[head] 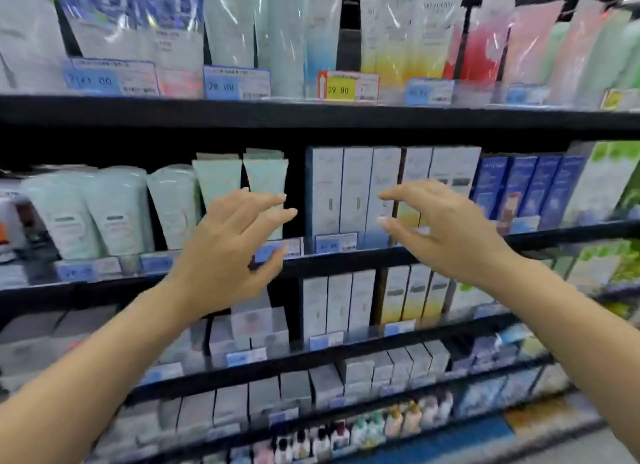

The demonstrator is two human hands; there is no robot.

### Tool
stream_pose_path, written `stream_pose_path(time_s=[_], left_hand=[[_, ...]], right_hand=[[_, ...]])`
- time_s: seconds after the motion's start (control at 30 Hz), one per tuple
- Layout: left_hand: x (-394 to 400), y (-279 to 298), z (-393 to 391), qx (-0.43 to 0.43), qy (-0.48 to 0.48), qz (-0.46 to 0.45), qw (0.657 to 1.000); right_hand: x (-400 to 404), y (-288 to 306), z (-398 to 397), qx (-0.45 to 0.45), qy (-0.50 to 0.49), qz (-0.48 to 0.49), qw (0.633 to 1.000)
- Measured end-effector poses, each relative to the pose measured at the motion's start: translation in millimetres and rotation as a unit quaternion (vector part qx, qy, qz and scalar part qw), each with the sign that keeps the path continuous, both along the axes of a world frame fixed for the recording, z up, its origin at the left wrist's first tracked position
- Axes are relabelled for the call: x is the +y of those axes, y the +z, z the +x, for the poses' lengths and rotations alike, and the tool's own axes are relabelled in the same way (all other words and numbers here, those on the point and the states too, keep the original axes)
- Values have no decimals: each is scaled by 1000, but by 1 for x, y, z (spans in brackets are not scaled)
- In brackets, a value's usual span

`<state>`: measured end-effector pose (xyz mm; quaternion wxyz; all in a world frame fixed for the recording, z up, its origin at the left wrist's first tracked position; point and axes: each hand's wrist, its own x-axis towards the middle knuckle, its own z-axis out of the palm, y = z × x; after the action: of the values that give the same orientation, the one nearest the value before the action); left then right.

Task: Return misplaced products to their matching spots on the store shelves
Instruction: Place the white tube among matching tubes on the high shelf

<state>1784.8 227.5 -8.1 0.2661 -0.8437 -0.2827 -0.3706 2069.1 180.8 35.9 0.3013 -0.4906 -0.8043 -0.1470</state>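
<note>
Fingers point(273, 200) spread on two empty hands

You faced glossy plastic tubes point(228, 23), matt cardboard boxes point(356, 189), paper price tags point(337, 89) and black shelves point(311, 115).

I see a yellow-and-red paper price tag point(347, 86) reading 39 80 on the top rail. A blue-and-white paper price tag point(236, 84) reading 28 00 sits left of it. Blurred blue floor strip point(450, 439) bottom right, with an orange floor patch point(540, 418) just beside it.
</note>
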Motion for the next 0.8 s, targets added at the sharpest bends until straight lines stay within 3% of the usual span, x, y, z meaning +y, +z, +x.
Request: stream_pose_path(time_s=[0.37, 0.63, 0.8], left_hand=[[-69, -135, 5, 18, 36, -187, 982], [-110, -165, 19, 58, -17, -253, 966], [-132, -157, 47, 83, -93, -246, 961]], right_hand=[[-35, -132, -15, -66, 88, -93, 990], [-109, -171, -3, -3, -32, -174, 984], [-177, -174, 17, 23, -113, -164, 980]])
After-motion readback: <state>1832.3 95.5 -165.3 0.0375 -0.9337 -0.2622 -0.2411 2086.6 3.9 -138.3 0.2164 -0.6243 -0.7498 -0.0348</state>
